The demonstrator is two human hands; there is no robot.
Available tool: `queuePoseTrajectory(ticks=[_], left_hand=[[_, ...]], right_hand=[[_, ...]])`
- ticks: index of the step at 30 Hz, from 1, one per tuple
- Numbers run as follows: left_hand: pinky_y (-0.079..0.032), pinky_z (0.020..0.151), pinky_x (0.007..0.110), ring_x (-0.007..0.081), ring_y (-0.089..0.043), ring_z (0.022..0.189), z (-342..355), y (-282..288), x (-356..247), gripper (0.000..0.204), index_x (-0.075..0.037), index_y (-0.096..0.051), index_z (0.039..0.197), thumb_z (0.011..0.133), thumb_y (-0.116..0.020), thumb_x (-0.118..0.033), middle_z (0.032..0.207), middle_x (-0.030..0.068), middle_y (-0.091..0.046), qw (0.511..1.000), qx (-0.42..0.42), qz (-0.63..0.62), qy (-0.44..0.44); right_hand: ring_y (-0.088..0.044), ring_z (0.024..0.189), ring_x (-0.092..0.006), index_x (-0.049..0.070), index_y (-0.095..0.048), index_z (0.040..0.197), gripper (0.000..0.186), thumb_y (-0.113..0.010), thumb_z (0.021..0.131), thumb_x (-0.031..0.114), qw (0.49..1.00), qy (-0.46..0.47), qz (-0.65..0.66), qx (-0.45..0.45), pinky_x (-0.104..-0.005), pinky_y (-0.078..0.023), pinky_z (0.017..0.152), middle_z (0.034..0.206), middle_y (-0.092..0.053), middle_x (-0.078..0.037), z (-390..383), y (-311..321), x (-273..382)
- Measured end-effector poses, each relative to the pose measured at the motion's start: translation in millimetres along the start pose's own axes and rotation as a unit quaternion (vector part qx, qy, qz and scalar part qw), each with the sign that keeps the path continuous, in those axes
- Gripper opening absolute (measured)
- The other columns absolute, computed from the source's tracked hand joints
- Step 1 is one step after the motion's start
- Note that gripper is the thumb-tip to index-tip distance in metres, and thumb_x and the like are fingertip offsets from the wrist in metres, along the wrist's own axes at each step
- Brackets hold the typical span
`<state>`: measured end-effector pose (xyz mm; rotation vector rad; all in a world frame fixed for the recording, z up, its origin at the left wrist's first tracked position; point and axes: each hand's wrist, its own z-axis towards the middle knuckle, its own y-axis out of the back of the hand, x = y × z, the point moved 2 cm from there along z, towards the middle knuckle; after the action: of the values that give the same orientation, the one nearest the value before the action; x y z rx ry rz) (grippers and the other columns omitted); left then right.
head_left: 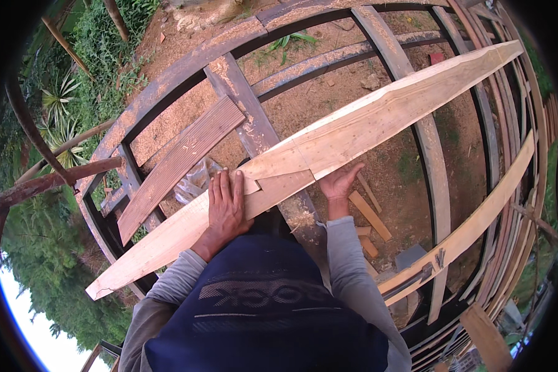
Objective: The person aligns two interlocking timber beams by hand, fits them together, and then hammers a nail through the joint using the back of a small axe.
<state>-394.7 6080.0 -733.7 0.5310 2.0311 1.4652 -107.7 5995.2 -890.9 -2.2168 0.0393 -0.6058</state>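
Observation:
A long pale wooden board (366,127) slants across the dark beams from lower left to upper right. Its left piece (161,248) meets the right one at a stepped joint near the middle, and a thin crack shows at the far left tip. My left hand (225,208) lies flat on the board just left of this joint, fingers stretched toward its far edge, thumb by its near edge. My right hand (339,185) is open and palm up at the near edge, right of the joint, thumb out; the board hides its other fingers.
Dark wooden beams (245,102) form a frame over soil strewn with shavings. A ridged brown plank (183,167) lies across them at left, beside a clear plastic bag (196,180). Offcuts (370,216) lie below right. Another pale board (471,239) and stacked slats (527,118) are at right.

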Motion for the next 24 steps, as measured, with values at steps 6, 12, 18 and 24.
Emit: queuePoseTrajectory(ticks=[6, 12, 18, 24], left_hand=[[-0.026, 0.114, 0.063, 0.0515, -0.036, 0.135, 14, 13, -23, 0.136, -0.019, -0.024, 0.163, 0.049, -0.095, -0.038, 0.144, 0.033, -0.035, 0.998, 0.061, 0.017, 0.025], [-0.028, 0.112, 0.061, 0.0508, -0.038, 0.132, 37, 11, -40, 0.133, -0.02, -0.026, 0.163, 0.051, -0.093, -0.041, 0.142, 0.0326, -0.036, 0.999, 0.021, 0.022, 0.01], [-0.03, 0.108, 0.061, 0.0516, -0.038, 0.13, 34, 10, -39, 0.136, -0.017, -0.025, 0.164, 0.047, -0.091, -0.041, 0.139, 0.0342, -0.037, 0.999, 0.045, 0.004, -0.006], [-0.028, 0.109, 0.062, 0.0508, -0.04, 0.128, 49, 34, -21, 0.133, -0.016, -0.027, 0.163, 0.049, -0.089, -0.041, 0.137, 0.0336, -0.039, 0.998, 0.047, -0.028, -0.017]], right_hand=[[-0.024, 0.153, -0.0322, 0.015, -0.011, 0.166, 0.12, -0.026, 0.08, 0.097, 0.994, 0.103, 0.029, 0.028, -0.0495, -0.024, 0.125, 0.17, -0.018, -0.009, 18, -25, -25], [-0.029, 0.151, -0.0362, 0.016, -0.011, 0.165, 0.117, -0.02, 0.082, 0.097, 0.982, 0.087, 0.095, 0.141, -0.052, -0.027, 0.124, 0.169, -0.019, -0.013, 37, -30, -25], [-0.028, 0.151, -0.0374, 0.017, -0.011, 0.165, 0.106, -0.019, 0.089, 0.091, 0.977, 0.141, 0.061, 0.146, -0.0528, -0.027, 0.124, 0.168, -0.019, -0.014, 32, -65, -10], [-0.025, 0.153, -0.0346, 0.018, -0.011, 0.166, 0.098, -0.022, 0.094, 0.084, 0.983, 0.18, -0.036, -0.008, -0.0503, -0.025, 0.125, 0.17, -0.018, -0.011, 23, -77, 1]])
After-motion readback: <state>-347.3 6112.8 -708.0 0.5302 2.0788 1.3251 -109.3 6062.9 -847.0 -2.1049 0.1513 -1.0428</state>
